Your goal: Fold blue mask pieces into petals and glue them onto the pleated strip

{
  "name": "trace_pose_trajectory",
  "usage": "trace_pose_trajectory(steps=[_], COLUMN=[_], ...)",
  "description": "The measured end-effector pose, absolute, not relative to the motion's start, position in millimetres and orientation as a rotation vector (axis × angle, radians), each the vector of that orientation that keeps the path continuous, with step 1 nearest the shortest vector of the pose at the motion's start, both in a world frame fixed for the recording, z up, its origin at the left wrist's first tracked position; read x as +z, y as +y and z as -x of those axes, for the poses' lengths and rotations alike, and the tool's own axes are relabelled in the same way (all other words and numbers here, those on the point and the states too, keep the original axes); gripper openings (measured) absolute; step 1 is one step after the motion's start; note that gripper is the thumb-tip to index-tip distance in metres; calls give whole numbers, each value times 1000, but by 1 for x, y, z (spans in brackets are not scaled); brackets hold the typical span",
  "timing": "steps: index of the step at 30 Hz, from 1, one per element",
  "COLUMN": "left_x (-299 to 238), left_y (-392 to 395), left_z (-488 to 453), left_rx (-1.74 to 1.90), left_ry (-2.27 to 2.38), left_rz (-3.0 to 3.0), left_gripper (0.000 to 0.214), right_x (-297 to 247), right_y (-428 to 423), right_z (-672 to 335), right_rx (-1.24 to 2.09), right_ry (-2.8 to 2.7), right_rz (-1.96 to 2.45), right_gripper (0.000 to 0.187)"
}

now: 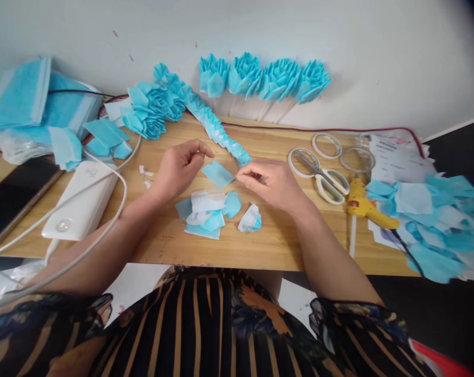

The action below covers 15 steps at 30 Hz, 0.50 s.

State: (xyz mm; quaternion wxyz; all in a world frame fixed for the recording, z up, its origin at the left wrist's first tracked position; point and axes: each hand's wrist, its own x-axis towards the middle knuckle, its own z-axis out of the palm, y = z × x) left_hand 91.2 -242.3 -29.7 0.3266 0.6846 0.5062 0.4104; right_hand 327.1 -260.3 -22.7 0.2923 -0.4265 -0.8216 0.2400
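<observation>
A blue sheet (218,174) was between the left hand (182,168) and right hand (274,183).
The left curled near its top; the right pinched narrowly by its right corner, though I couldn't tell whether either held it. Scraps (207,203) lay nearby.

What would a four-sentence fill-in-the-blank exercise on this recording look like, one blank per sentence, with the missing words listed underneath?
1. Between the left hand and the right hand lies a flat piece coloured light ____.
2. The row of stemmed flowers at the back counts ____ blooms.
3. The phone lies to the ____ of the white power bank.
4. The body of the glue gun is ____.

Missing words: blue; four; left; yellow.
</observation>
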Motion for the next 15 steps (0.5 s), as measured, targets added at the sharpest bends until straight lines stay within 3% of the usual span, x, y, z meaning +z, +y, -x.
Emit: trace_pose_trajectory(steps=[9, 15], left_x=[-30, -28], left_y=[-247, -251], left_z=[-95, -96], left_rx=[1079, 1008], left_ry=[1222, 1163], left_rz=[-1761, -1809], left_gripper=[23, 26], right_x=[-38, -51], right_y=[-271, -279], right_z=[-296, -280], right_rx=[582, 298], right_ry=[-2469, -2616], right_rz=[689, 718], right_gripper=[18, 19])
